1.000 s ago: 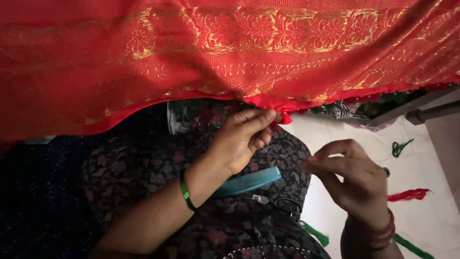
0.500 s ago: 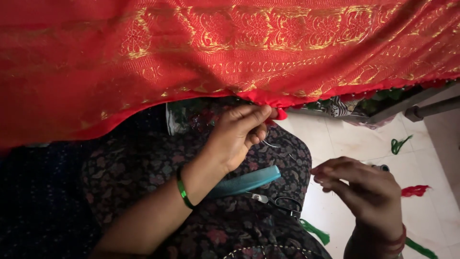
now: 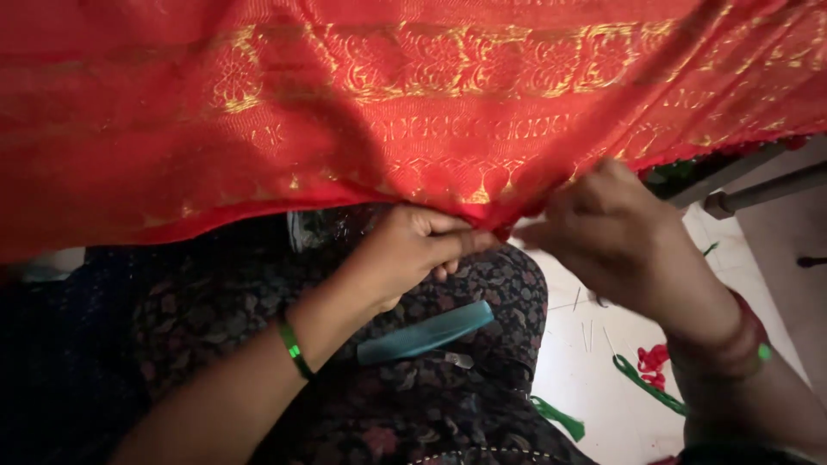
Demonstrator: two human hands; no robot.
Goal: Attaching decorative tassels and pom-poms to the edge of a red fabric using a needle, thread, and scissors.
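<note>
Where hem dips — both hands (image 3: 508,237) pinched on red cloth (image 3: 413,112).

The red cloth (image 3: 388,112) hangs low and blocks everything above. Below its edge there is open room over the lap (image 3: 413,387), where only a teal comb (image 3: 426,331) lies, and over the white floor (image 3: 594,379) to the right.

My left hand (image 3: 412,251) comes up from the lower left on a bare forearm, knuckles toward me, fingers curled and thumb pressed against the forefinger in a tight pinch that points to the right. My right hand (image 3: 607,231) reaches in from the lower right, back of the hand facing up, wrist bent, its fingers bunched and aimed left so the fingertips nearly meet those of the left hand. Both arms angle inward, so the two hands sit just beside each other at the middle of my view.
</note>
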